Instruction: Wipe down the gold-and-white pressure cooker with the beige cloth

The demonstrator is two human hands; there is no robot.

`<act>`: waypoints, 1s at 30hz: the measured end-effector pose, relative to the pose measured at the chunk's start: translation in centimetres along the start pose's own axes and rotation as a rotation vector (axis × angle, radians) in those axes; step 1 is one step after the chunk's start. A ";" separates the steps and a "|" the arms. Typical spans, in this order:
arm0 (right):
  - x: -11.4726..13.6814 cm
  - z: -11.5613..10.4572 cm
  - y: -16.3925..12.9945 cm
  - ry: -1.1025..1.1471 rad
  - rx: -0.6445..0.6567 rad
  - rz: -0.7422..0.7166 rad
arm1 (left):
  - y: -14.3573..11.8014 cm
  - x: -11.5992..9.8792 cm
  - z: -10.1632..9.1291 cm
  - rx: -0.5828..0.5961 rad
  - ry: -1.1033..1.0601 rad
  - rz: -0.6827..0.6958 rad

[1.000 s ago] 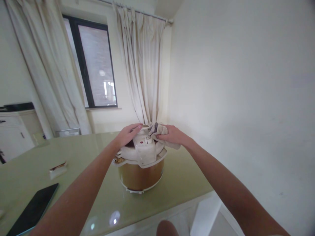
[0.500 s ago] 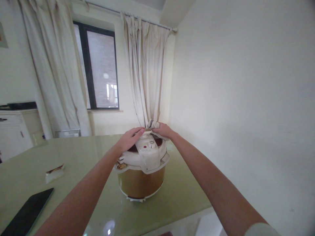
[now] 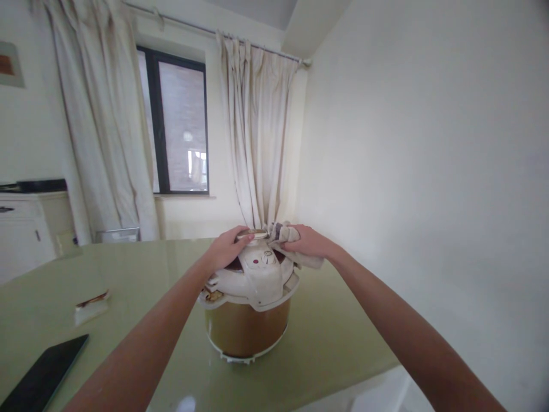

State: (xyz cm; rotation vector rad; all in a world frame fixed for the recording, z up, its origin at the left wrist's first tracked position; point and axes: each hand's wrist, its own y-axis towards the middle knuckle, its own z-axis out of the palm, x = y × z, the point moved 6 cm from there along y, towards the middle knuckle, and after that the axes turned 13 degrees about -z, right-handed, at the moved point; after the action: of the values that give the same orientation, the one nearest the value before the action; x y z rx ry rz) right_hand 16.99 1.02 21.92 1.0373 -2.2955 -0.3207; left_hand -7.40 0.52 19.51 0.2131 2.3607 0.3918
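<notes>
Gold-brown and off-white, the pressure cooker [image 3: 249, 297] stands on the pale green glass table [image 3: 128, 274], near its far right corner and close to the cream curtain [image 3: 257, 131]. My left hand [image 3: 225, 250] lies spread and relaxed on the left side of the white lid [image 3: 253, 277], fingers flat against it, the fingertips reaching the round knob at the top; it grips nothing, only presses there. My right hand [image 3: 309, 243] is clenched around a crumpled greyish cloth [image 3: 287, 236], which it holds against the upper right of the lid, just beside the knob, with a fold of it hanging over the lid's rim. The two hands are almost touching across the top of the cooker. Farther left on the table, well apart from the cooker, lie a small folded wrapper [image 3: 91, 306] and a dark phone [image 3: 43, 375] near the front edge.
</notes>
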 end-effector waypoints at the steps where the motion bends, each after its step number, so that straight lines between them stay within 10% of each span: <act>1: 0.7 -0.1 -0.3 -0.025 0.022 -0.028 | 0.0 0.0 0.0 0.001 -0.002 0.001; 14: -4.5 2.4 5.4 -0.146 -0.056 0.249 | -0.3 0.0 -0.3 -0.011 -0.011 0.006; 22: -1.7 1.6 2.7 -0.347 -0.128 0.142 | 0.2 0.4 0.1 -0.070 0.059 -0.009; 30: 3.6 -0.4 -0.6 -0.332 0.129 -0.044 | 0.2 0.2 0.0 -0.051 0.033 -0.028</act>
State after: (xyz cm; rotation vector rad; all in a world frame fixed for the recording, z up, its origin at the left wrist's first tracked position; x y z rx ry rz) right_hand 15.68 -2.08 23.45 1.1736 -2.6205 -0.3917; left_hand -7.57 0.81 19.47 0.1510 2.3807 0.4444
